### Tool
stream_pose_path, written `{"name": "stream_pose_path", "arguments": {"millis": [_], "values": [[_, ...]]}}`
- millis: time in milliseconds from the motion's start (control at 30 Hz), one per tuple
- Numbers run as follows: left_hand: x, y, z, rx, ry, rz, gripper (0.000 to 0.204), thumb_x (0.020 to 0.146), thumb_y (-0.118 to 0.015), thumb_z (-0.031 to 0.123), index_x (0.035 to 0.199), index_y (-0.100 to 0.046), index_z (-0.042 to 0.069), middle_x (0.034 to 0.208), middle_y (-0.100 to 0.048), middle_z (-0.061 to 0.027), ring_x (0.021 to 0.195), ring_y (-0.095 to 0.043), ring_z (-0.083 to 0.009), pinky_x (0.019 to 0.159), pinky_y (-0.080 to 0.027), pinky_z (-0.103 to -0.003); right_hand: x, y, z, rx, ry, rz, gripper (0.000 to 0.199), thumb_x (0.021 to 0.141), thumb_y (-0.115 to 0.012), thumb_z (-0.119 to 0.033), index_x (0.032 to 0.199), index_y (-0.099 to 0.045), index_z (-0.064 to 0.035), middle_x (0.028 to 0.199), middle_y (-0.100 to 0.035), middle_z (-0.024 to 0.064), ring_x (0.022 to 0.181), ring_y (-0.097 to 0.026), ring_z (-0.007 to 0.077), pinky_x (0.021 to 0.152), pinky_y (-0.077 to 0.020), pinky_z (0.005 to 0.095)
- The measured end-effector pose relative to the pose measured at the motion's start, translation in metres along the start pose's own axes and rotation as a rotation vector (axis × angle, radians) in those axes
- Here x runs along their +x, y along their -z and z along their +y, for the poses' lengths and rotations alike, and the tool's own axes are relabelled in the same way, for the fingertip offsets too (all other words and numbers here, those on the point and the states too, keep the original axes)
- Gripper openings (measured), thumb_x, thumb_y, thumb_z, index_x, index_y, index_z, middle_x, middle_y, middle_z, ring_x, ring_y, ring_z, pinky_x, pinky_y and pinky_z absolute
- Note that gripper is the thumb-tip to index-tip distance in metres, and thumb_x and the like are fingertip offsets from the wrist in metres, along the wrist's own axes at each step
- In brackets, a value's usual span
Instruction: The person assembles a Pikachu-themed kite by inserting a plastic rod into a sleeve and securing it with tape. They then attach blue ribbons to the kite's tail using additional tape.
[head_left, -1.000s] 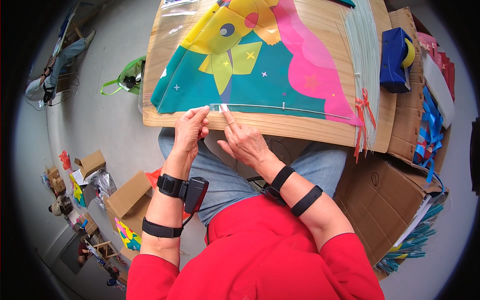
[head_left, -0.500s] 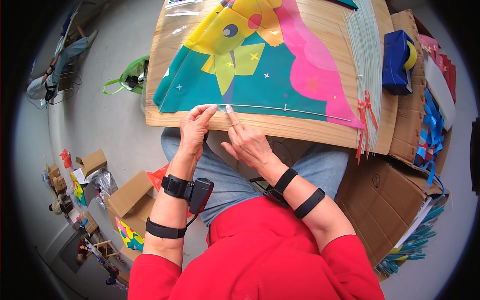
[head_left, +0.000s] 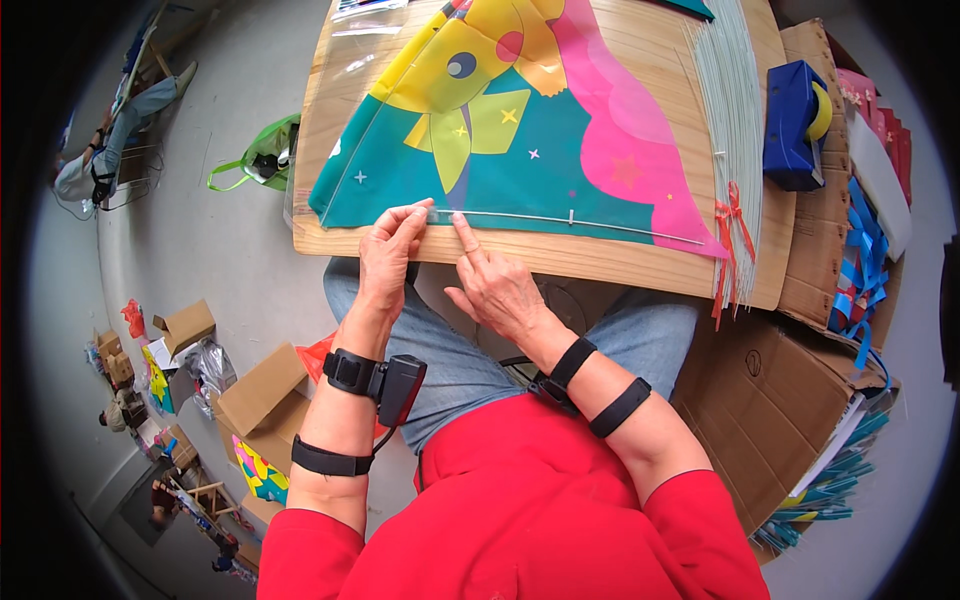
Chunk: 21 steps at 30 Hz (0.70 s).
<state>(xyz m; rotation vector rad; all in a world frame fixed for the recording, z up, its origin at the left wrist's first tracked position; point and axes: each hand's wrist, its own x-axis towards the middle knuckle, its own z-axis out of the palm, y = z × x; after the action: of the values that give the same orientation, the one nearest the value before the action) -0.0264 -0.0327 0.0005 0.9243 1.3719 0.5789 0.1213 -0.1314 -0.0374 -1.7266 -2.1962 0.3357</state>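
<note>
A printed sheet [head_left: 545, 185] in teal, yellow and pink is laid flat over the middle of the wooden desk [head_left: 620, 260], with its long lower border placed just inside the near edge and parallel to it. Along this border a thin white rod [head_left: 530, 216] is laid, and it is crossed by a short pale piece near its middle. By the left hand [head_left: 388, 250], thumb and forefinger are brought together in a pinch at the left end of the rod, where a small clear strip [head_left: 441, 215] seems to be held; the fingertips are partly hidden. By the right hand [head_left: 497, 285], nothing is grasped: its forefinger is stretched out and pressed on the sheet just beside the pinch, the thumb is kept apart, and the other fingers are loosely bent.

Toward the right edge of the desk, a bundle of thin pale rods [head_left: 730, 120] is placed, tied with red ribbon [head_left: 737, 225] close to the near right corner. The pink tip of the sheet is pointed to this ribbon. At the right edge a blue tape dispenser [head_left: 790, 125] is seen; whether it is supported by the desk or by the cardboard box [head_left: 812, 235] beside it cannot be told. Clear plastic film [head_left: 350, 60] is spread along the left edge.
</note>
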Motion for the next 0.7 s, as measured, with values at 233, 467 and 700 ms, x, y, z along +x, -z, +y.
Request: {"name": "stream_pose_path", "arguments": {"millis": [233,467,700], "values": [[-0.002,-0.006,0.002,-0.078,0.004,0.054,0.016,0.095,-0.067,0.024,0.105,-0.071,0.012,0.103,-0.069,0.0053,0.083,-0.055,-0.0012,0.072,-0.042,-0.017,-0.007,0.004,0.006,0.070,0.108,0.057,0.035,0.080,-0.074,-0.035,0.082,-0.060,-0.0042,0.145,-0.049,0.0204,0.071,-0.062,0.0194,0.063,-0.0511,0.0321],[0.000,0.001,-0.002,-0.068,-0.004,-0.007,0.017,0.098,-0.063,0.023,0.110,-0.067,0.011,0.121,-0.067,-0.0011,0.097,-0.059,-0.0049,0.083,-0.047,-0.021,-0.065,0.043,0.045,0.143,-0.155,0.443,0.033,0.083,-0.070,-0.011,0.115,-0.063,-0.0022,0.119,-0.063,0.0142,0.093,-0.064,0.0276,0.078,-0.0529,0.0381],[-0.007,-0.005,0.000,-0.143,-0.077,0.012,0.017,0.094,-0.070,0.023,0.104,-0.071,0.010,0.113,-0.069,0.0014,0.089,-0.054,-0.0009,0.079,-0.043,-0.018,-0.114,0.077,0.119,-0.300,-0.502,0.367,0.035,0.089,-0.064,-0.008,0.123,-0.061,0.0001,0.130,-0.059,0.0120,0.119,-0.055,0.0300,0.103,-0.0427,0.0417]]}}
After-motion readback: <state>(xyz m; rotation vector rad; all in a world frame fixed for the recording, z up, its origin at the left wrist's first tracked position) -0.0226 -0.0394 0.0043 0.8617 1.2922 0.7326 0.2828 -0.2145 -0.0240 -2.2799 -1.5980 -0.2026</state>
